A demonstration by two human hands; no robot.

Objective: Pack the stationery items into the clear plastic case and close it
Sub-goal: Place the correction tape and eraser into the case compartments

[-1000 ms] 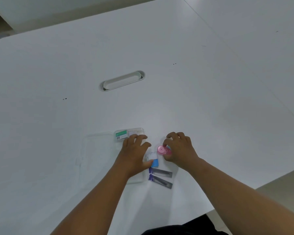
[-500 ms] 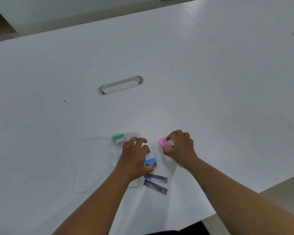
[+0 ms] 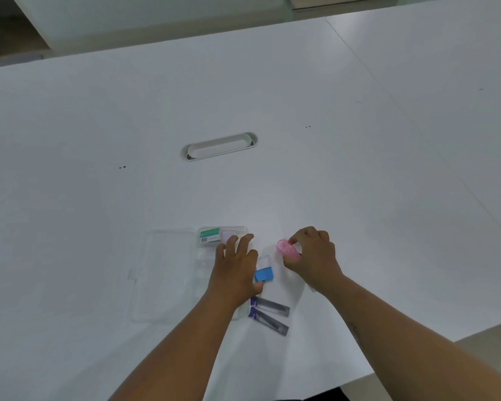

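Two lead tubes [image 3: 269, 314], 6 o'clock: on table beside case. Left hand [image 3: 237, 270]: spread flat over clear case [image 3: 162, 273]. Blue eraser [image 3: 263, 273]: beside thumb. Right hand [image 3: 313, 259]: pinching pink sharpener [image 3: 287, 249], now lifted slightly; goes in next. Green-label box [image 3: 211, 235], 12 o'clock: in case.

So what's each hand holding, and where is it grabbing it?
The right hand pinches the small pink container by its near end. The left hand lies spread over the clear plastic case, thumb touching the blue eraser; it lifts nothing.
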